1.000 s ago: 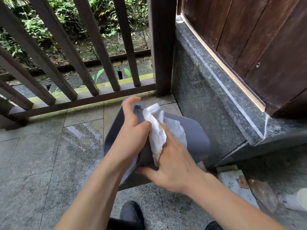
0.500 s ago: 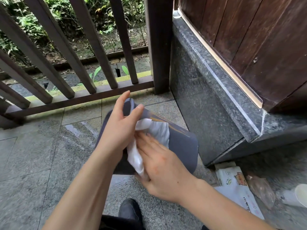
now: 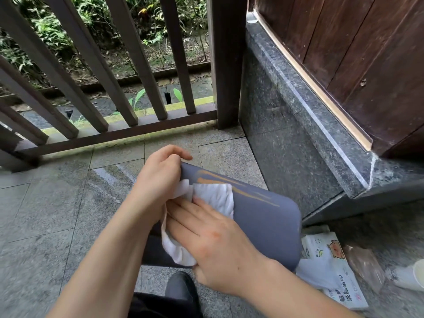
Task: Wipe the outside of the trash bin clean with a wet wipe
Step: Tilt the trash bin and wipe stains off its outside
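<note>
- The trash bin (image 3: 263, 216) lies tilted at frame centre; the left hand (image 3: 158, 180) grips its edge at 11 o'clock, fingers curled over.
- The right hand (image 3: 213, 237) presses the wet wipe (image 3: 215, 196) flat, fingers straight and close together.
- Advice: sweep toward 2 o'clock over the orange streaks (image 3: 229, 184), pressing firmly and evenly.
- The bin looks like smooth matte grey-blue plastic with rounded corners, probably; the wipe is crinkled and limp.

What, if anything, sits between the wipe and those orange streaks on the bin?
Nothing visible. The wipe, pressed flat under the right hand, already touches the bin; the orange streaks run bare from its edge. The left hand grips the bin's far end, clear of them.
</note>
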The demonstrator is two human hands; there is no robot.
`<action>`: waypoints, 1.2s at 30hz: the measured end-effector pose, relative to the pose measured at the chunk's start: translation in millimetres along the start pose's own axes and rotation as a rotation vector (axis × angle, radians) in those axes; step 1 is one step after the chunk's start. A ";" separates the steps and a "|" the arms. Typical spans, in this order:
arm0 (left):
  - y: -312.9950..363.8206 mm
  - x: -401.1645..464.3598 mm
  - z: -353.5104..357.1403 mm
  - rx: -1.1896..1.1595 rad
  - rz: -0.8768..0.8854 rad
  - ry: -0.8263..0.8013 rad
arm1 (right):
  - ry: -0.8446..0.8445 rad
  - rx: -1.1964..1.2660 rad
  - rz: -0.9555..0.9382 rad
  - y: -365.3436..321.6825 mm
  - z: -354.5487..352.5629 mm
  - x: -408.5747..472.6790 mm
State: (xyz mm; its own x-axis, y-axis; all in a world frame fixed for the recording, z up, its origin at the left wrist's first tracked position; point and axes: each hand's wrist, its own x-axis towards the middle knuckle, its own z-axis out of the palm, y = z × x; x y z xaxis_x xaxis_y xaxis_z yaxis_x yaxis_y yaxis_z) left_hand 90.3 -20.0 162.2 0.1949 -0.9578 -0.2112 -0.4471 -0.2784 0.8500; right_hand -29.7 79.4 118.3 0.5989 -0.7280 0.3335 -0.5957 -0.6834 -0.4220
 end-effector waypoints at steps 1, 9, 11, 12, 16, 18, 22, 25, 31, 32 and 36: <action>1.4 -0.8 -1.5 -0.039 -0.034 -0.022 | 0.009 0.013 -0.004 0.2 -1.5 0.4; 7.8 -13.7 5.5 -0.112 -0.011 -0.082 | 0.152 0.071 0.057 14.7 -0.5 -5.8; 6.3 -15.8 11.4 -0.076 0.113 -0.045 | 0.216 0.075 0.101 17.5 6.7 -8.8; 6.2 -17.4 14.7 -0.063 0.179 -0.030 | 0.230 0.055 0.114 19.1 10.2 -10.2; 8.7 -17.6 16.3 -0.038 0.370 0.093 | 0.274 0.016 0.095 26.4 16.1 -10.8; 9.3 -13.0 11.3 -0.095 0.383 0.163 | 0.299 0.034 0.139 30.8 14.7 -9.1; 8.5 -10.6 4.4 -0.209 0.311 0.255 | 0.367 0.037 0.332 38.7 2.8 -5.0; 11.9 -14.9 7.0 -0.249 0.301 0.243 | 0.348 0.036 0.279 28.9 -1.0 3.7; 10.8 -24.7 15.8 -0.216 0.381 0.189 | 0.316 0.087 0.281 20.0 0.3 4.6; 11.0 -25.3 15.7 -0.216 0.389 0.199 | 0.317 0.080 0.302 23.2 -0.1 2.5; 12.6 -24.9 14.6 -0.252 0.421 0.254 | 0.423 0.167 0.461 44.1 -4.9 0.3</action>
State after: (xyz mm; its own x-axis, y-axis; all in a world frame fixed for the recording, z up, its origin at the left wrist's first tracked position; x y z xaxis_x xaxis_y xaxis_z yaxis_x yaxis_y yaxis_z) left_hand 67.1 -0.8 171.1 0.2626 -0.9269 0.2681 -0.3154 0.1802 0.9317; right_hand -58.4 48.8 103.9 0.0186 -0.9268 0.3751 -0.6297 -0.3023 -0.7156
